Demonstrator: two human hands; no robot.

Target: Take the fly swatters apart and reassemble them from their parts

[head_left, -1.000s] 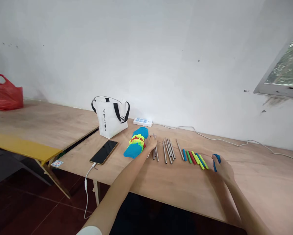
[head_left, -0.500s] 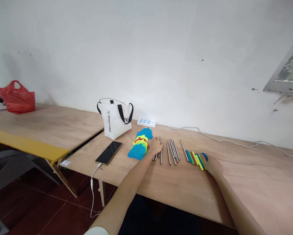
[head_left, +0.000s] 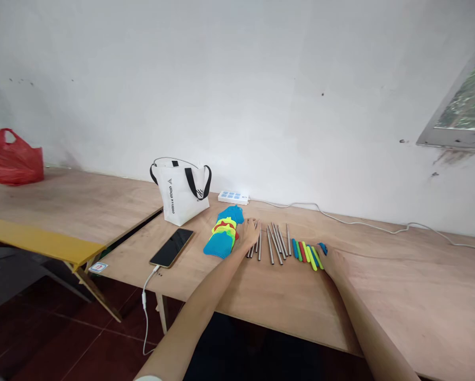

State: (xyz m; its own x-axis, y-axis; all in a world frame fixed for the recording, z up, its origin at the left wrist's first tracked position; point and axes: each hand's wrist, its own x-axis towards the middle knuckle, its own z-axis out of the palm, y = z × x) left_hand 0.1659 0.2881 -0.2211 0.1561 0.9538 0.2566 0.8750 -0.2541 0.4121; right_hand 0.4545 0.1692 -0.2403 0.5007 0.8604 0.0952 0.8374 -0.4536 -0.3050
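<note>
Coloured sticks (head_left: pixel 305 252) at the right hand's (head_left: pixel 335 262) nine o'clock look neatly rowed, metal tubes (head_left: pixel 280 242) at the left hand's (head_left: pixel 250 233) three o'clock only loosely; right fingers close on a blue piece (head_left: pixel 322 247), left's grip and openness unclear

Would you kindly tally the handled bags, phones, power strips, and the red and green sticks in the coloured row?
Handled bags: 2 (white bag, red bag)
Phone: 1
Power strip: 1
Red stick: 1
Green stick: 1
Total: 6
</note>
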